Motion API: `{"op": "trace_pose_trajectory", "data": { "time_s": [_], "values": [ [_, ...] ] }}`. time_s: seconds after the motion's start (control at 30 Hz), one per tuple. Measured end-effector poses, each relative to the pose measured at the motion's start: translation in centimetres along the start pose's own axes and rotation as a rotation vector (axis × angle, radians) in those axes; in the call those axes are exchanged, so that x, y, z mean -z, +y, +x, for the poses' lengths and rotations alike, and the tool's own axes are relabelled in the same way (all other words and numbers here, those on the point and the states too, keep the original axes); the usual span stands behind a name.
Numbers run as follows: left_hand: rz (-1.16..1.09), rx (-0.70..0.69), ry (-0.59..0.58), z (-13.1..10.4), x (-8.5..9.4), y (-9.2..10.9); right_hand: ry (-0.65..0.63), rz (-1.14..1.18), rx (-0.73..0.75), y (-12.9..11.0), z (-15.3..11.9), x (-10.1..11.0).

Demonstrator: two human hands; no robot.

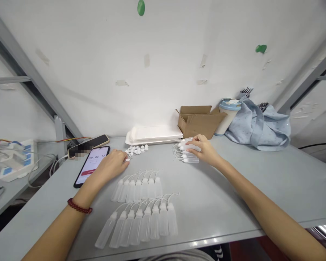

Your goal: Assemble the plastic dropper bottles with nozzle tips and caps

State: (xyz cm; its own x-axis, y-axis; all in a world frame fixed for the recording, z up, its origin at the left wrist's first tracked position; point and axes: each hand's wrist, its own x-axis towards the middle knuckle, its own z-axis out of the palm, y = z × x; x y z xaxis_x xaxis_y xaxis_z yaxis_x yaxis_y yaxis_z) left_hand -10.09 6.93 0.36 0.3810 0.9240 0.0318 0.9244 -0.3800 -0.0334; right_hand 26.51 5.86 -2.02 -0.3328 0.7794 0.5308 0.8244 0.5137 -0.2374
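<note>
My left hand (115,164) is closed at the left end of a pile of small white caps (137,150), a cap (127,159) at its fingertips. My right hand (202,148) pinches a small translucent squeeze bottle (193,145) over a heap of similar bottles (190,158) with thin tubes pointing left. Nearer to me, two rows of the same bottles lie on the table, a back row (138,190) and a front row (145,224). Thin curved white tubes run from their necks.
The grey table (212,210) carries a phone with a running timer (88,168), another phone (88,145), flat white boxes (154,134), an open cardboard box (199,125), a lidded cup (226,116) and a light blue cloth bag (258,125). A power strip (19,159) sits at left.
</note>
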Motion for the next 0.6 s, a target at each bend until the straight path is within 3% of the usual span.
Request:
{"op": "trace_pose_trajectory", "data": {
  "time_s": [0.4, 0.6],
  "values": [
    [-0.045, -0.002, 0.015, -0.16, 0.21, 0.3, -0.005, -0.151, 0.007, -0.41, 0.09, 0.18],
    [-0.111, 0.0, 0.086, -0.65, 0.91, 0.83, -0.012, -0.194, -0.009, -0.79, 0.16, 0.51]
  ]
}}
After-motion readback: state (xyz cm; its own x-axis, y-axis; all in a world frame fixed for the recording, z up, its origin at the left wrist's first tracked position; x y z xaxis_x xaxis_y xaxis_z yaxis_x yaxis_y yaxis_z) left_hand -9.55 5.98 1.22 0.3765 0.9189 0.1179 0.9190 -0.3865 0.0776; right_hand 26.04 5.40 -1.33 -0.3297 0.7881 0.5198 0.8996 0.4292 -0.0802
